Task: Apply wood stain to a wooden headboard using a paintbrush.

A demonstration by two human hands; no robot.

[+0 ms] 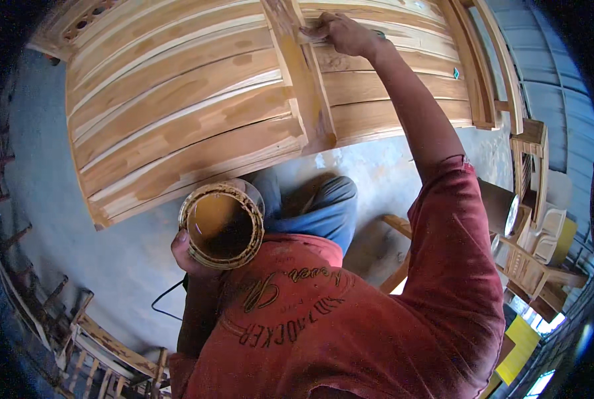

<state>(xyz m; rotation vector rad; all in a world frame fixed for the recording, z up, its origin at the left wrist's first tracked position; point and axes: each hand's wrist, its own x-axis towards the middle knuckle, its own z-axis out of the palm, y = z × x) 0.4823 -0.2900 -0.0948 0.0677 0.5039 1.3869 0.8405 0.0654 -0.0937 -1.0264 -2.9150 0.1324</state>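
My left hand (184, 253) grips an open round tin (247, 243) with a stained rim and brownish, glossy contents, held over my lap below the wooden slatted panel (177, 113). My right hand (350, 36) is closed on a small tool (308, 32), apparently a brush, partly hidden by my fingers, with a dark green bit showing behind them. It is at the upper part of a vertical centre board (290, 66) that crosses the slats. The panel's pale wood carries uneven darker tan patches.
The panel has a framed right side (483, 66). Stacked wooden furniture (529, 266) and white plastic items (549, 233) stand at right beside a corrugated wall (543, 53). Wooden chair-like frames (91, 332) line the lower left on the concrete floor (44, 166). A metal cylinder (499, 206) shows behind my right arm.
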